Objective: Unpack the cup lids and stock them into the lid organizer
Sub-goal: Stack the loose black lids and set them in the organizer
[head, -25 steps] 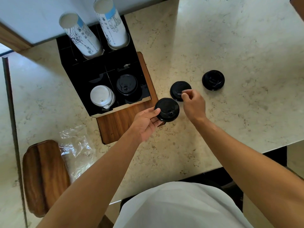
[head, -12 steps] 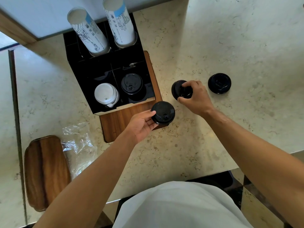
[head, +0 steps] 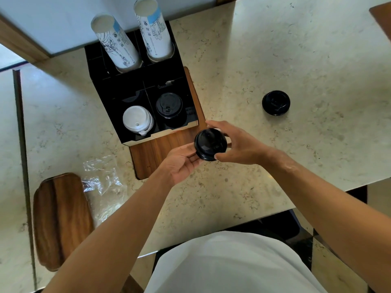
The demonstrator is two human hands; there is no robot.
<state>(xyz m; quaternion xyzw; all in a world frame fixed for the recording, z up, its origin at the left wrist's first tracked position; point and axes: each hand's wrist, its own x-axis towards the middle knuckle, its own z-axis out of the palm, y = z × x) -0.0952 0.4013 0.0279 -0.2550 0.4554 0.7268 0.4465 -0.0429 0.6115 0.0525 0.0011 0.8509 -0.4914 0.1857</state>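
Note:
Both hands meet over the front right corner of the black lid organizer (head: 105,96). My left hand (head: 182,163) holds a stack of black lids (head: 209,143) from below, and my right hand (head: 234,144) grips the same stack from the right side. Another black lid (head: 276,102) lies alone on the counter to the right. Inside the organizer, a stack of white lids (head: 137,121) fills the front left compartment and a stack of black lids (head: 169,105) the front right one.
Two tall stacks of paper cups (head: 118,45) (head: 155,32) stand in the organizer's rear slots. The organizer sits on a wooden board (head: 160,151). A crumpled clear plastic bag (head: 103,182) lies beside a wooden chair back (head: 59,218) at the left. The marble counter edge (head: 275,212) runs near my body.
My right hand lifted the second black lid off the counter and brought it left onto the lid in my left hand; both hands now hold the stack together.

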